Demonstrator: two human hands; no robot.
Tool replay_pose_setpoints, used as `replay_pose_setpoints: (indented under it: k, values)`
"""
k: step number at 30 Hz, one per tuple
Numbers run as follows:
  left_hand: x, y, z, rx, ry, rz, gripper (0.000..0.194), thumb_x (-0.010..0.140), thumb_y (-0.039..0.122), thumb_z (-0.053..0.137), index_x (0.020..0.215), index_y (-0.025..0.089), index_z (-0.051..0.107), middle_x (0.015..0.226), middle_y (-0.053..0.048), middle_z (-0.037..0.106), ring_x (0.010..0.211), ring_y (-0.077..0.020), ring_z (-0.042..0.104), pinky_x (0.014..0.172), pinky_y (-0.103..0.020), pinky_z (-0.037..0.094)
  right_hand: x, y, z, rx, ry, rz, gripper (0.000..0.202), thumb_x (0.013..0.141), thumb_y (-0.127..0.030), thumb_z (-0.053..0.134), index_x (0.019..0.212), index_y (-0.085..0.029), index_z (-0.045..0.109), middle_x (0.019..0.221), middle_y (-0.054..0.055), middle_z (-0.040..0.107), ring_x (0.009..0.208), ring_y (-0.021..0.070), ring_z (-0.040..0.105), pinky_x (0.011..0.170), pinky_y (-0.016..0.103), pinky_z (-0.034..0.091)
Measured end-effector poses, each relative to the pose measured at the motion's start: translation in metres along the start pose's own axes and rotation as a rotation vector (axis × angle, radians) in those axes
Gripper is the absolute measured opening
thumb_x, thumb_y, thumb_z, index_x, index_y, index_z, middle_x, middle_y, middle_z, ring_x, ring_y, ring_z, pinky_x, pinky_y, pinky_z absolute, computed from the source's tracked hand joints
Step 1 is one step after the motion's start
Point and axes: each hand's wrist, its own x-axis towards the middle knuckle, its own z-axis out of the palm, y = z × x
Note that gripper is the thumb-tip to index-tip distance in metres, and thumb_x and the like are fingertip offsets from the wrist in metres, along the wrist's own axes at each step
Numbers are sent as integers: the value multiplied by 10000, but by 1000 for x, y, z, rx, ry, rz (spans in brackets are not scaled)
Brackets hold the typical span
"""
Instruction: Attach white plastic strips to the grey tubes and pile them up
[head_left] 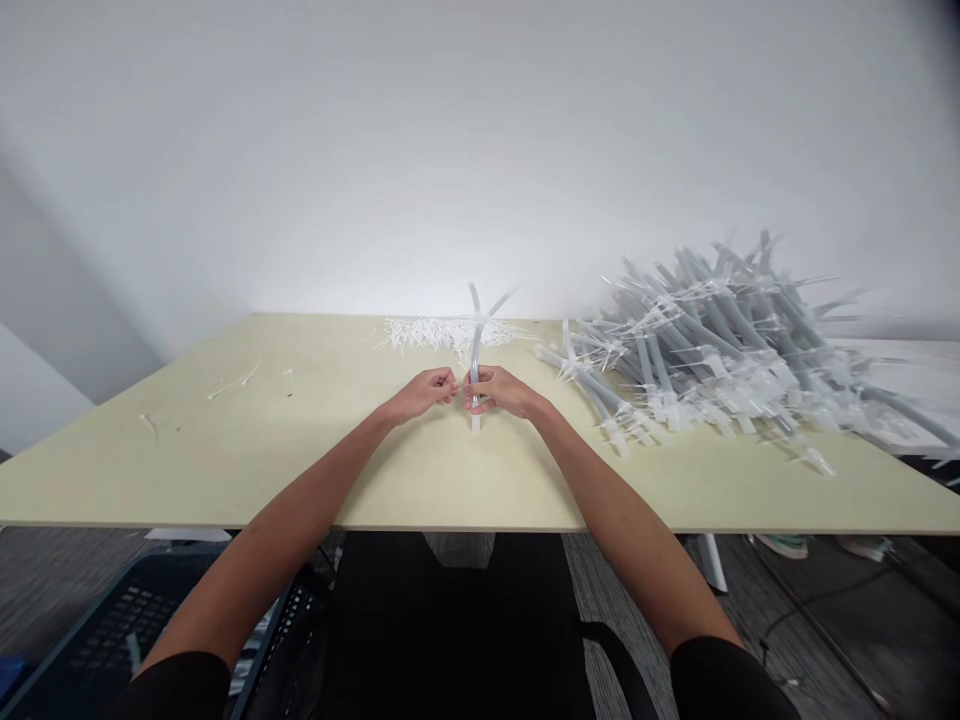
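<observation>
A translucent grey tube assembly (476, 345) stands roughly upright over the middle of the table, forking into two thin branches at its top and ending below in a pale white fitting (475, 423). My right hand (495, 388) is closed around the lower part of this tube. Just left of it, my left hand (431, 392) is pinched right beside the tube, its fingertips closed on something too small to make out, possibly a thin white strip. Behind the tube lies a loose heap of white cable ties (431, 334).
On the right rises a large pile of similar tube assemblies (705, 320). A few loose cable ties (232, 385) lie on the left of the pale table (300, 470). Below the table's front edge, a dark plastic basket (127, 610) stands at left; shoes (784, 546) show at right.
</observation>
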Motion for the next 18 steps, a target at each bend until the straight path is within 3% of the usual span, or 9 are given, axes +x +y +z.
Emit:
replay_pose_setpoints:
  k: [12, 18]
  values:
    - [-1, -1, -7, -3, -26, -21, 241, 751, 391, 532, 696, 162, 484, 667, 10, 517, 688, -126, 532, 669, -257, 401, -2, -1, 0, 3, -13, -2, 171, 660, -233, 701, 774, -161, 596, 708, 19, 606, 689, 168, 634, 691, 345, 558]
    - [-1, -4, -4, -116, 27, -40, 248, 778, 393, 505, 698, 158, 500, 620, 27, 471, 621, -109, 505, 697, -275, 410, 1, 0, -1, 124, 13, -15, 223, 731, -337, 650, 855, -152, 627, 887, 74, 644, 793, 191, 633, 740, 386, 555]
